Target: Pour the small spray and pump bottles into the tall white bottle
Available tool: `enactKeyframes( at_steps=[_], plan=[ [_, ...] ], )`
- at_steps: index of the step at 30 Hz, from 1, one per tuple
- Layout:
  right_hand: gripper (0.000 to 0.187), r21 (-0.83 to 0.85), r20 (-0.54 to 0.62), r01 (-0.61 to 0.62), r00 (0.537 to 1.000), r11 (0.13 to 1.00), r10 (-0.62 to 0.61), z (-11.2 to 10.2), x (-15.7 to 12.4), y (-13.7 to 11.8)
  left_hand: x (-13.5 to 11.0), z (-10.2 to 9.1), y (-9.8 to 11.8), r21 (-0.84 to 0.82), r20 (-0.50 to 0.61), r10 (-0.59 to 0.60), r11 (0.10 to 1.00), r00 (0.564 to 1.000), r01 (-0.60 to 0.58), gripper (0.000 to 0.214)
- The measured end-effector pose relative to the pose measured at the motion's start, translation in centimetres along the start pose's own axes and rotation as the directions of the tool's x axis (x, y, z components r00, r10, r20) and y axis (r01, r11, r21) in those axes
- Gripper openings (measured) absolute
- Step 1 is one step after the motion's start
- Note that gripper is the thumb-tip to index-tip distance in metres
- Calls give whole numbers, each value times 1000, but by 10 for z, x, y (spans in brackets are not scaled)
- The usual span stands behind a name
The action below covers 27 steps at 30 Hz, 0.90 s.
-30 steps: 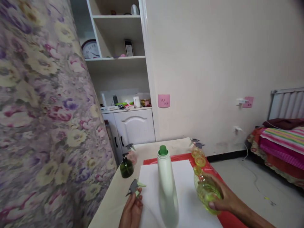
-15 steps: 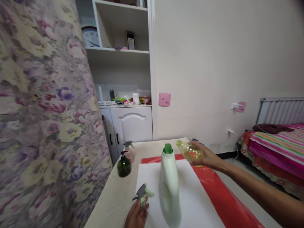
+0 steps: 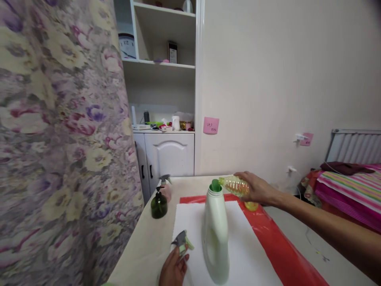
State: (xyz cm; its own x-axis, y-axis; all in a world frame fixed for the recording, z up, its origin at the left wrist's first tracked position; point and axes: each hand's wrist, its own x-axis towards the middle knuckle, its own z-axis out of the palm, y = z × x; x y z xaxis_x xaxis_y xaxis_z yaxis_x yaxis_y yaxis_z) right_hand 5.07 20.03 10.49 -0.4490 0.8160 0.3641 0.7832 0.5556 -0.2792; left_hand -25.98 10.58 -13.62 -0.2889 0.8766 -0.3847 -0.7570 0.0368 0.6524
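Observation:
My right hand point(image 3: 253, 188) is wrapped round a clear yellow-green bottle point(image 3: 232, 186), tilted nearly level with its neck pointing left. That neck is at the mouth of a tall pale green jug point(image 3: 216, 238), which stands upright and uncapped with a green spout point(image 3: 216, 184) in its opening. Whether the neck touches the spout I cannot tell. Left of the jug, my left hand point(image 3: 174, 264) grips a grey and green spray trigger head point(image 3: 181, 240) by its collar.
White paper point(image 3: 247, 234) and a red plastic sheet point(image 3: 274, 242) cover part of the table point(image 3: 139, 246). On the left stand a dark green pump bottle point(image 3: 158, 206) and a pink spray bottle point(image 3: 166, 188). Another yellow object point(image 3: 251, 206) sits behind my right hand.
My right hand has tipped the bottle closer to level and brought its neck to the jug's mouth. The left hand still holds the trigger head. The camera view has turned slightly left.

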Motion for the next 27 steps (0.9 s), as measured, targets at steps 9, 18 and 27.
enactKeyframes(
  at_steps=[9,18,27],
  plan=[
    [76,-149,11,47,999,988,-46,-8,2,-8,-2,-1,-1,-17,4,43,999,999,-43,12],
    [75,-231,19,68,998,971,-65,-11,3,-10,-2,-3,-3,-4,35,70,998,997,-70,17],
    [74,-302,28,97,995,948,-92,-13,7,-10,-1,-1,-2,6,18,40,999,999,-40,18]
  ],
)
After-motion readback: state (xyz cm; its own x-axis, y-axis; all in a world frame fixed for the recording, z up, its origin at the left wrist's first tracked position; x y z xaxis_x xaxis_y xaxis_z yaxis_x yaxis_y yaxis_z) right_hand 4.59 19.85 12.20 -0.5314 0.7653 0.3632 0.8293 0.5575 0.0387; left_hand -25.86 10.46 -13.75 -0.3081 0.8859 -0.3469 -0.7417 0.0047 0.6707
